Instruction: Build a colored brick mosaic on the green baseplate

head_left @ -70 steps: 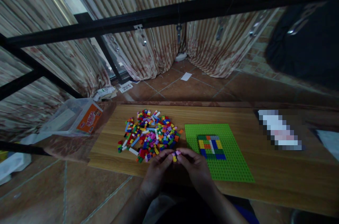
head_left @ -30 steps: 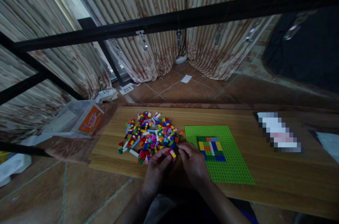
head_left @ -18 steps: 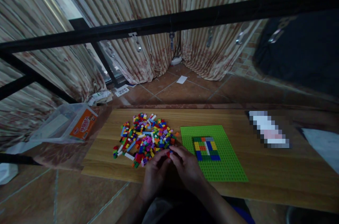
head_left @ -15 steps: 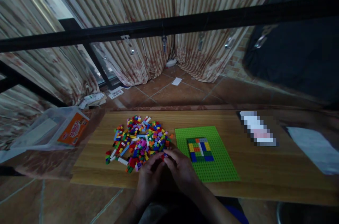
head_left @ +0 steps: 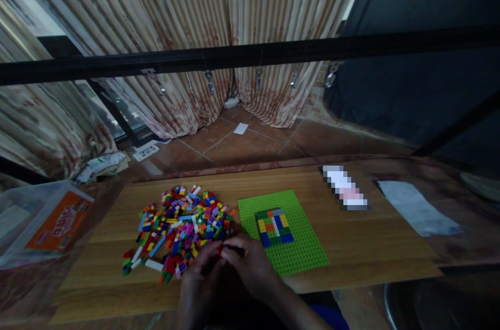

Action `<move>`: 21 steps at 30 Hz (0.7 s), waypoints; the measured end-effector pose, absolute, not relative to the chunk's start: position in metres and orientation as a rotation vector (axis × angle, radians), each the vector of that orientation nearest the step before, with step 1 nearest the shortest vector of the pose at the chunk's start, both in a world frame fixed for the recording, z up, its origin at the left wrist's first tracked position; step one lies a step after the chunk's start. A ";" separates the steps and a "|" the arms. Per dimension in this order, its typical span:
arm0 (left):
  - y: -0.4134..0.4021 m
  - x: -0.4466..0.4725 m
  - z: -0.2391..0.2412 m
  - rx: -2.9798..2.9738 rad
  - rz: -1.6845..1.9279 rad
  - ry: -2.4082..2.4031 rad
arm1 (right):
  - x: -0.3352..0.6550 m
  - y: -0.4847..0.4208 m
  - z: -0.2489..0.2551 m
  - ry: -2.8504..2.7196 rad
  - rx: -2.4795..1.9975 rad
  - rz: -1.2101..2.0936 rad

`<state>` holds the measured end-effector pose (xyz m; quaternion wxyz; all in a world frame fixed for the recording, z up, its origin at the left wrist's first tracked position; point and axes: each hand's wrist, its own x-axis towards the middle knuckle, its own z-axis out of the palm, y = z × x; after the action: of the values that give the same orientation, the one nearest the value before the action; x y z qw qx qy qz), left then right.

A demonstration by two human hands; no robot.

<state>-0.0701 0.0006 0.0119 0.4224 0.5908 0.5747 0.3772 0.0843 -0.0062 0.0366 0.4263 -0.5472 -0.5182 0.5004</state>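
Observation:
My left hand (head_left: 201,274) and my right hand (head_left: 250,265) meet at the near edge of the brick pile. Their fingertips pinch a small red toy brick (head_left: 222,250), with a bit of blue beside it; fingers cover most of it. A heap of loose toy bricks (head_left: 187,226) in many colours spreads beyond and left of my left hand. To the right of my right hand lies a green studded baseplate (head_left: 302,239). On it sits a flat block of joined bricks (head_left: 273,227) in yellow, blue, green, orange and white.
The wooden table (head_left: 367,241) also bears a pixelated flat object (head_left: 344,187) at the back right. Beyond it lies a pale sheet (head_left: 417,207). A clear plastic bin (head_left: 19,215) with an orange label stands at the left. A black bar (head_left: 250,54) crosses behind the table.
The camera view has swung right, so everything appears further left. Both hands stay together with the red brick at their fingertips.

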 end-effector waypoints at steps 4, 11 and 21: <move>-0.001 -0.066 0.008 1.382 0.960 1.424 | 0.081 -0.007 0.037 -1.277 -1.415 1.170; -0.005 -0.066 -0.007 1.264 0.996 1.493 | 0.075 -0.009 0.032 -1.356 -1.545 0.993; 0.000 -0.066 -0.011 1.333 1.008 1.563 | 0.070 -0.007 0.024 -1.338 -1.579 0.968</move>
<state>-0.0656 0.0000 -0.0109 0.4140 0.5302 0.6217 0.4012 0.0703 -0.0074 0.0237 0.4152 -0.6287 -0.5328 0.3853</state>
